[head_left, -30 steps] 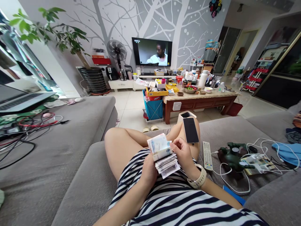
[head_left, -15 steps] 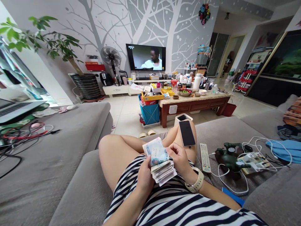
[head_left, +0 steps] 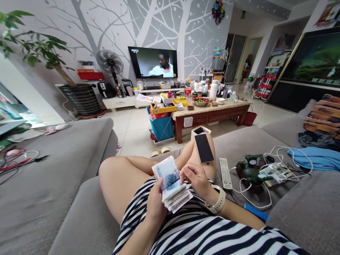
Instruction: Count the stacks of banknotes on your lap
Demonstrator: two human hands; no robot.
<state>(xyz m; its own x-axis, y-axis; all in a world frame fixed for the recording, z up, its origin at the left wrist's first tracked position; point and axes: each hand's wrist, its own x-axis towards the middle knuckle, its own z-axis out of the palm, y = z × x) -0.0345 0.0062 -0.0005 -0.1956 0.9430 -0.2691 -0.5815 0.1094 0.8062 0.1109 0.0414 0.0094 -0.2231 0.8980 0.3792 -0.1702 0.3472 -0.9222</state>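
Note:
A thick stack of folded banknotes (head_left: 170,177) is in front of my lap, with the top note bluish and the layered ends fanned toward me. My left hand (head_left: 155,202) is closed around its left side, the thumb lying on top. On the opposite edge, my right hand (head_left: 195,179) has curled fingers, the tips pinched at the upper notes; a pale watch (head_left: 219,200) is on that wrist. Just beyond, a dark-screened phone (head_left: 204,148) rests on my right leg.
Right of my leg, a remote control (head_left: 225,173), a dark green figure-shaped object (head_left: 252,170) and white cables lie on the grey sofa (head_left: 239,141). A crowded coffee table (head_left: 209,115) stands ahead beside a blue bin (head_left: 161,128). More cables (head_left: 23,159) are at left.
The view has turned slightly to the right. My right fingers have shifted at the notes' edge, and the top note's visible face looks different. My left hand keeps its hold.

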